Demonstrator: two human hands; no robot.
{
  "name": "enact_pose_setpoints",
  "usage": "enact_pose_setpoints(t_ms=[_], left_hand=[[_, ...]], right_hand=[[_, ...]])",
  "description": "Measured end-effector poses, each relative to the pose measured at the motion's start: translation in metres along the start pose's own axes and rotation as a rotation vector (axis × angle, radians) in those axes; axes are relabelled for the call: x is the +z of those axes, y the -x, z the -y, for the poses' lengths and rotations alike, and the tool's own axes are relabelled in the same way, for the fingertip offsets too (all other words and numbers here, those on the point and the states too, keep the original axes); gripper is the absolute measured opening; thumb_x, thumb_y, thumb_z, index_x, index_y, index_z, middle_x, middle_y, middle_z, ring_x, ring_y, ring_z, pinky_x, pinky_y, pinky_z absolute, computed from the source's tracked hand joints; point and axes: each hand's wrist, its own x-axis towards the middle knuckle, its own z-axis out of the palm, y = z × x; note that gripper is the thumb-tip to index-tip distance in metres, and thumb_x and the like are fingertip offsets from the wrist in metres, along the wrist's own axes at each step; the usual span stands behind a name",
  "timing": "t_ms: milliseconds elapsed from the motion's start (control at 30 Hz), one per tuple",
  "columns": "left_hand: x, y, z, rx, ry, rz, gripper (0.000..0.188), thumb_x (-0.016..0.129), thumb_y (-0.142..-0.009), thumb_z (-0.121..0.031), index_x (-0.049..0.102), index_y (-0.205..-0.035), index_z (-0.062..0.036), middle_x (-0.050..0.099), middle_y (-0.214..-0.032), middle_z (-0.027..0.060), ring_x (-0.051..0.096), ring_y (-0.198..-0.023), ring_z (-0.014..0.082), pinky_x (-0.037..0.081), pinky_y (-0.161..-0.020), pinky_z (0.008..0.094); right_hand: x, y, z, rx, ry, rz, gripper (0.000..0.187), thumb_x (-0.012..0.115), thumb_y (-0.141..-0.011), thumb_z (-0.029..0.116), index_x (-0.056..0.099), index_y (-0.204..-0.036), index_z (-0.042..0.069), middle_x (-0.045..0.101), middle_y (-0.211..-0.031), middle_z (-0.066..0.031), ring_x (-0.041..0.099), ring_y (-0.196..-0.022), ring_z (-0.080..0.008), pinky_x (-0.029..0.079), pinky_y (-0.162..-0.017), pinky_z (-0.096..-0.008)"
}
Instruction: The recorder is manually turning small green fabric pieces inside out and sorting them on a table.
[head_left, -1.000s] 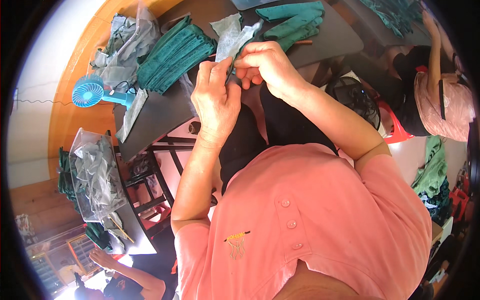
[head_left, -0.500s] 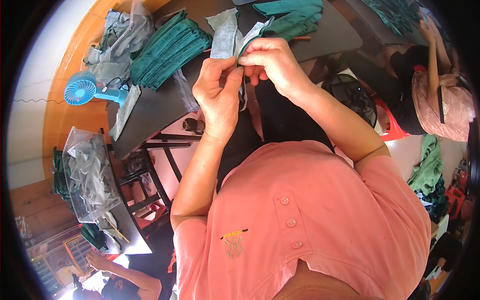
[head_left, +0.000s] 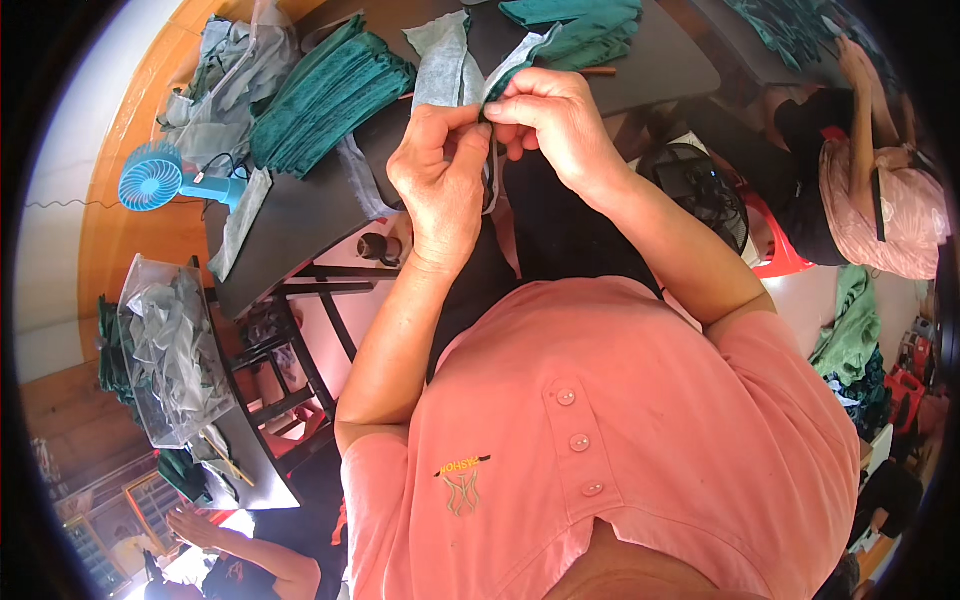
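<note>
My left hand (head_left: 437,165) and my right hand (head_left: 552,122) meet over the near edge of the dark table, thumbs and fingertips close together. Between them they pinch the edge of a fabric strip (head_left: 520,62), green on one face and pale grey on the other. Its upper end folds over beyond my right fingers, and a narrow part hangs below the fingertips. A pale grey strip (head_left: 442,62) lies just behind my left hand. Left of it is a stack of dark green velvet strips (head_left: 330,100), and more green strips (head_left: 590,30) lie at the far right.
A blue handheld fan (head_left: 150,184) stands at the table's left beside a loose grey strip (head_left: 240,222). Grey scraps fill a clear bin (head_left: 180,350) at lower left. A black fan (head_left: 690,195) is at right. Other people work at right and lower left.
The strip's folded upper end has opened out slightly to the right, and my fingertips have shifted a little along its edge. The whole view has moved slightly.
</note>
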Motion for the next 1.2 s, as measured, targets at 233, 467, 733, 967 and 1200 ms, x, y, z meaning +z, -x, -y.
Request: enact_pose_setpoints(t_ms=[233, 467, 733, 967, 1200], left_hand=[[-0.001, 0.002, -0.002, -0.075, 0.093, 0.044, 0.006, 0.066, -0.085, 0.002, 0.067, -0.091, 0.0006, 0.057, -0.077, -0.0039, 0.049, -0.069, 0.0034, 0.041, -0.062, 0.0177], [-0.004, 0.001, -0.009, -0.357, 0.231, 0.071, 0.015, 0.067, -0.085, -0.014, 0.067, -0.089, 0.0007, 0.057, -0.071, -0.0019, 0.049, -0.061, 0.0062, 0.038, -0.058, 0.0204], [0.002, 0.003, -0.021, -0.536, 0.440, 0.024, 0.014, 0.068, -0.082, -0.011, 0.067, -0.089, 0.0012, 0.059, -0.071, 0.0002, 0.049, -0.061, 0.0074, 0.038, -0.058, 0.0213], [0.000, 0.007, -0.010, -0.574, 0.536, 0.038, 0.017, 0.067, -0.086, -0.010, 0.065, -0.096, 0.0029, 0.062, -0.080, 0.0021, 0.053, -0.067, 0.0091, 0.041, -0.064, 0.0210], [-0.003, 0.005, -0.021, -0.546, 0.509, 0.198, 0.020, 0.074, -0.079, 0.003, 0.065, -0.097, 0.0034, 0.067, -0.086, 0.0064, 0.061, -0.076, 0.0108, 0.049, -0.073, 0.0218]], right_hand=[[-0.007, 0.005, 0.001, -0.012, 0.058, 0.031, 0.017, 0.060, -0.082, 0.015, 0.060, -0.071, 0.002, 0.060, -0.062, -0.0059, 0.057, -0.055, -0.0123, 0.041, -0.053, -0.0238], [-0.009, 0.012, -0.001, -0.016, -0.010, 0.046, 0.017, 0.058, -0.079, 0.014, 0.057, -0.068, 0.001, 0.058, -0.060, -0.0062, 0.055, -0.054, -0.0131, 0.040, -0.055, -0.0248], [-0.011, 0.015, 0.000, -0.016, -0.014, 0.038, 0.014, 0.059, -0.077, 0.012, 0.059, -0.070, -0.001, 0.059, -0.062, -0.0072, 0.054, -0.054, -0.0136, 0.042, -0.056, -0.0252], [-0.010, 0.017, -0.006, -0.030, -0.071, 0.043, 0.014, 0.059, -0.076, 0.011, 0.060, -0.071, -0.002, 0.057, -0.061, -0.0057, 0.053, -0.054, -0.0122, 0.042, -0.054, -0.0252], [-0.016, 0.018, 0.011, -0.032, 0.013, 0.049, 0.012, 0.056, -0.074, 0.007, 0.056, -0.066, -0.002, 0.052, -0.056, -0.0033, 0.049, -0.048, -0.0086, 0.038, -0.045, -0.0238]])
